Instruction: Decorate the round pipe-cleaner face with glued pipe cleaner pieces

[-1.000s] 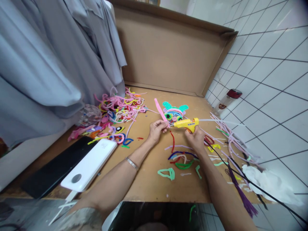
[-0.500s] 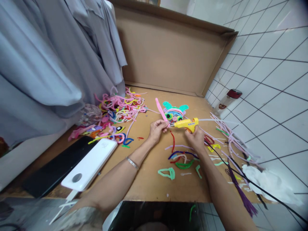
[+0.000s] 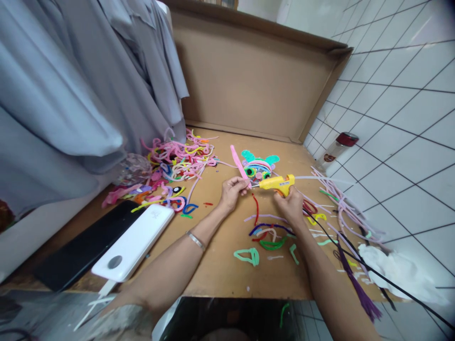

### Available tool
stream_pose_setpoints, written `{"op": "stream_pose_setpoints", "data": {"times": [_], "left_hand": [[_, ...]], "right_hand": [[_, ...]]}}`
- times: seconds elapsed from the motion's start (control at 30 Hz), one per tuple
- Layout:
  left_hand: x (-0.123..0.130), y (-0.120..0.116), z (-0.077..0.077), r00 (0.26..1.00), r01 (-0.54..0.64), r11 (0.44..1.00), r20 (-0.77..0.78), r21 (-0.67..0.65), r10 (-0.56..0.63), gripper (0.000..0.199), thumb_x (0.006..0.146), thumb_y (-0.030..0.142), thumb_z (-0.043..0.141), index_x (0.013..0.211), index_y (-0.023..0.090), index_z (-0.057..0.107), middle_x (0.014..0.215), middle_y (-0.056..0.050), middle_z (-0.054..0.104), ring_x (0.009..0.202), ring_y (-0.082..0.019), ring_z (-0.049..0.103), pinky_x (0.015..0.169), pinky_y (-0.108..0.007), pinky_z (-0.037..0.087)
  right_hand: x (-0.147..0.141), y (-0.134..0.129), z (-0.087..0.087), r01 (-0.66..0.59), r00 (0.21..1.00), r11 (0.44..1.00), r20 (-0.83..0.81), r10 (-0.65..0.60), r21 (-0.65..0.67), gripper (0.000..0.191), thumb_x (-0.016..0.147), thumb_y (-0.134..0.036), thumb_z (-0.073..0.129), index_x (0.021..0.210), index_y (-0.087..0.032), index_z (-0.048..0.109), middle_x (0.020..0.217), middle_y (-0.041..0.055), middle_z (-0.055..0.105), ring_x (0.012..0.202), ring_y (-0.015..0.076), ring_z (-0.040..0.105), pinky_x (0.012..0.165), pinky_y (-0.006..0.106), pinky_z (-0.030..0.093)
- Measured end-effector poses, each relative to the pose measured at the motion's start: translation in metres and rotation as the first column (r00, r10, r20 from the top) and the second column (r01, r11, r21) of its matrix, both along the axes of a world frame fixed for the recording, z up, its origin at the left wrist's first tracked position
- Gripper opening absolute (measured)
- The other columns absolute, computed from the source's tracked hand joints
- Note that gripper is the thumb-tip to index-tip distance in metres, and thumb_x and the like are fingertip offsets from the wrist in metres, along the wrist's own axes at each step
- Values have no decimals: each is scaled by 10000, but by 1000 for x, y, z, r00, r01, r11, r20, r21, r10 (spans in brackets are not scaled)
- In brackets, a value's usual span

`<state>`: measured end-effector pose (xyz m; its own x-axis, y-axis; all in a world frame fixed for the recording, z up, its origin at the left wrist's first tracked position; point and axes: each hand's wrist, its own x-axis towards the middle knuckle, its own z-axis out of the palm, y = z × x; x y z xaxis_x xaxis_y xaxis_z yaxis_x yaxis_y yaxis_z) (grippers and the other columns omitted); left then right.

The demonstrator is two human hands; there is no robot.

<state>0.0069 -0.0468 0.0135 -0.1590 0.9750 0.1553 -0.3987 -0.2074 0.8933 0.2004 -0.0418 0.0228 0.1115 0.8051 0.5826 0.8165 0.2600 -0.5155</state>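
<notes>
My left hand (image 3: 233,192) pinches the lower end of a pink fuzzy strip (image 3: 239,163), which points up and slightly left. In my right hand (image 3: 290,204) is a yellow glue gun (image 3: 276,183), its nozzle touching or almost touching the strip's end by my left fingertips. A clear glue stick (image 3: 316,178) sticks out of the gun's back. Just behind the nozzle lies a colourful face-like piece (image 3: 262,166) with green ears and round green and yellow eyes. A red pipe cleaner (image 3: 256,208) lies below my hands.
Tangled pipe cleaners (image 3: 181,158) heap at the left, near a white power bank (image 3: 133,242) and a black slab (image 3: 85,246). A jar (image 3: 337,148), lilac stems (image 3: 343,203), a purple tassel (image 3: 357,284) and white tissue (image 3: 394,270) are at the right. Cardboard (image 3: 249,76) stands behind.
</notes>
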Motion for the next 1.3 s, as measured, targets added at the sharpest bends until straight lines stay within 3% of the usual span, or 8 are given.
{"op": "stream_pose_setpoints", "data": {"times": [1.3], "left_hand": [[0,1,-1,1000,-12,1000,-18,-16,12,232,611,351,708,544,157,600,522,8,595,431,-61,444,462,-214,345]], "right_hand": [[-1,-1,-1,27,999,997,33,-24,-75,258,652,-410,491,731,-183,586,638,75,641,574,207,538,575,314,416]]}}
